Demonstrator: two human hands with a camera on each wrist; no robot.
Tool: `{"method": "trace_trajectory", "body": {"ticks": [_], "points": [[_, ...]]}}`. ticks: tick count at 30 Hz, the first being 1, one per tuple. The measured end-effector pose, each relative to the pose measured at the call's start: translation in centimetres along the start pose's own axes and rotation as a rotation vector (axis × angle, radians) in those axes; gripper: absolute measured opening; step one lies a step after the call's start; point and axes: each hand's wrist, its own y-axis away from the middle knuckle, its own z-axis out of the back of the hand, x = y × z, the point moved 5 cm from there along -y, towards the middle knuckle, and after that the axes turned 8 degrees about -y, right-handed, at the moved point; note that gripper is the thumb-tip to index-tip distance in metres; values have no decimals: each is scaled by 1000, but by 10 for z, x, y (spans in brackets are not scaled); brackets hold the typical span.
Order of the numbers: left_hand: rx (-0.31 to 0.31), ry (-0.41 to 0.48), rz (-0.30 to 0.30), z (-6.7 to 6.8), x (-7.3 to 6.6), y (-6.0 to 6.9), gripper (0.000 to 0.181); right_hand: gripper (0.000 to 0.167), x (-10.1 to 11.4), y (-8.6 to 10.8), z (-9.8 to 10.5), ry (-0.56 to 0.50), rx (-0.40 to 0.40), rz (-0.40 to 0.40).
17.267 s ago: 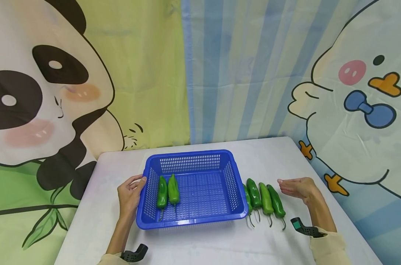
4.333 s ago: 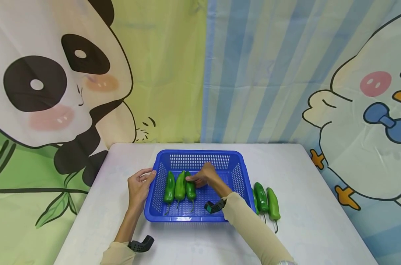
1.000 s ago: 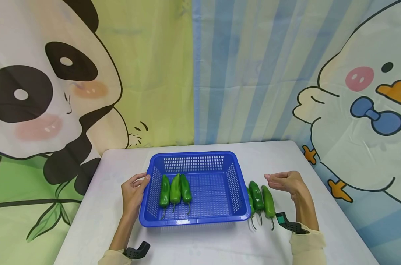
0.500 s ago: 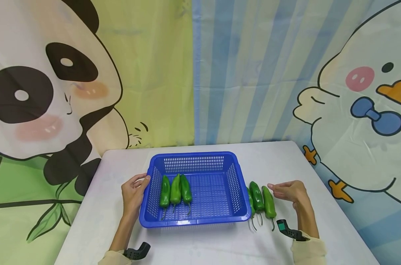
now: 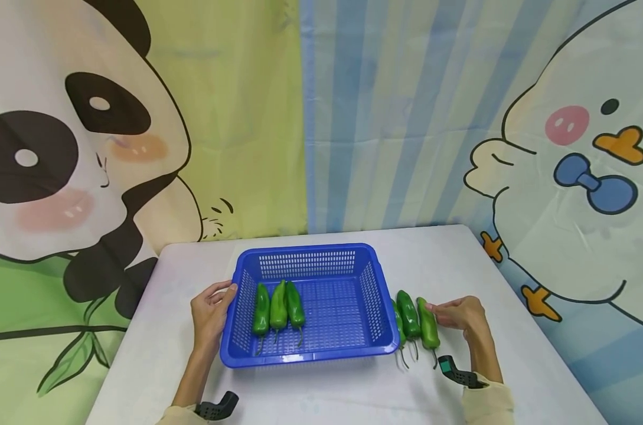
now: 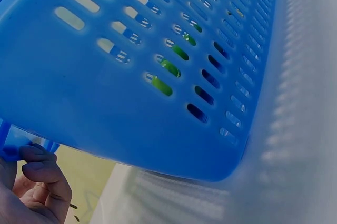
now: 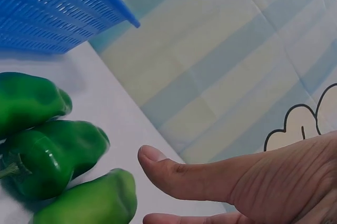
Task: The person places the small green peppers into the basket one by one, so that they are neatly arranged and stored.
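A blue plastic basket stands mid-table, and my left hand pinches its left rim between thumb and fingers. In the left wrist view, curled fingers meet the basket's edge. Three green chili peppers lie side by side in the basket's left part. Three more are right of it: a light green pepper, a darker pepper and one partly hidden by the basket. My right hand is right beside the light green pepper, and the right wrist view shows the thumb extended, a little apart from it.
The white table ends at a curtain with panda and chick drawings. Each wrist wears a black camera mount, such as the right mount.
Since seventeen seconds ago, a third pepper has come into the basket and the right row has one fewer. Over the last second my right hand has lowered toward the light green pepper.
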Motion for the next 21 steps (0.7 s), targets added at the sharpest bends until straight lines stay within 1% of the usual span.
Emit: {"method": "trace_trajectory", "body": {"ticks": [4,8,11,17,21], "points": [[0,11,-3,0,2,0,40,57,-4,-2,-3,30,-18,-21],[2,11,-3,-1,3,-1,40,61,-6,-2,-7,52,-26,-17],[1,7,4,-1,4,-1,40,59,-6,-1,-9,67,-37,7],[-2,-1,0,-1,2,0,40,49,-2,3,-15,83,-114,54],[-4,1,-11,-1,0,1,39,49,-1,4,-19,96,-145,100]]}}
